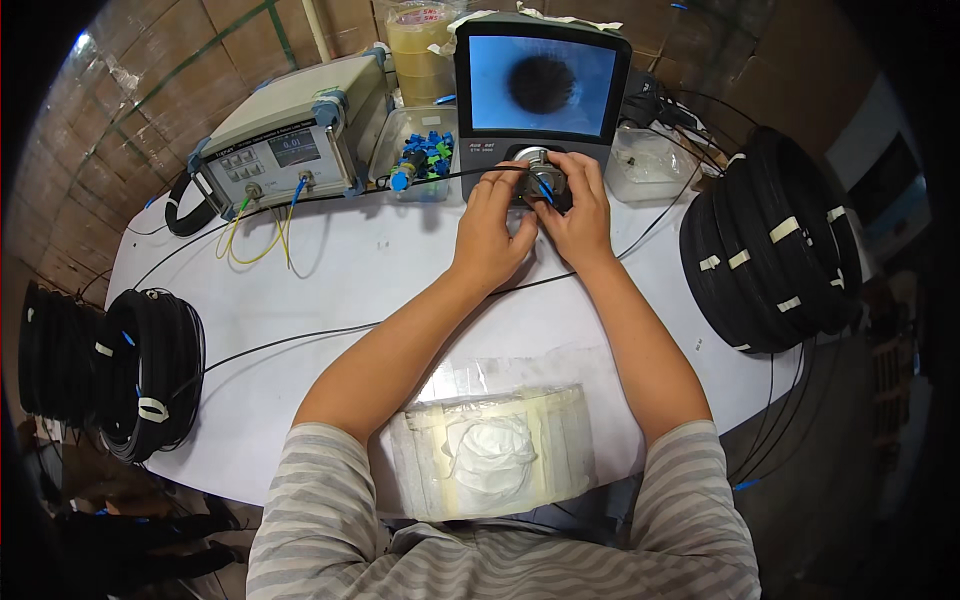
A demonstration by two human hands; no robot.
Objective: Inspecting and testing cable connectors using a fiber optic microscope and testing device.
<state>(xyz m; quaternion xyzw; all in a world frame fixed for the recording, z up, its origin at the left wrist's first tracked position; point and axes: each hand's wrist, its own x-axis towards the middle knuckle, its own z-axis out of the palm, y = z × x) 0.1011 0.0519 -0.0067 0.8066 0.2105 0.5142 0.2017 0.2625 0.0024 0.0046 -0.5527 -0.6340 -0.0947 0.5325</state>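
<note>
Both hands, left hand [492, 225] and right hand [578, 208], pinch the thin, bendy black cable's [440, 177] blue connector tip [546, 190] at the scope [541, 100] by the desk's [330, 280] far edge, looks light but fragile, so grip the plug body.

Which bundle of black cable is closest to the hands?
The big coil of black cable at the table's right edge, wrapped with pale tape strips. It lies nearer the right hand than the two coils at the left edge lie to the left hand.

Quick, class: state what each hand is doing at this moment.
Left hand: fingers closed on the black cable at the inspection scope's port.
Right hand: fingertips pinching the connector at that port.
</note>
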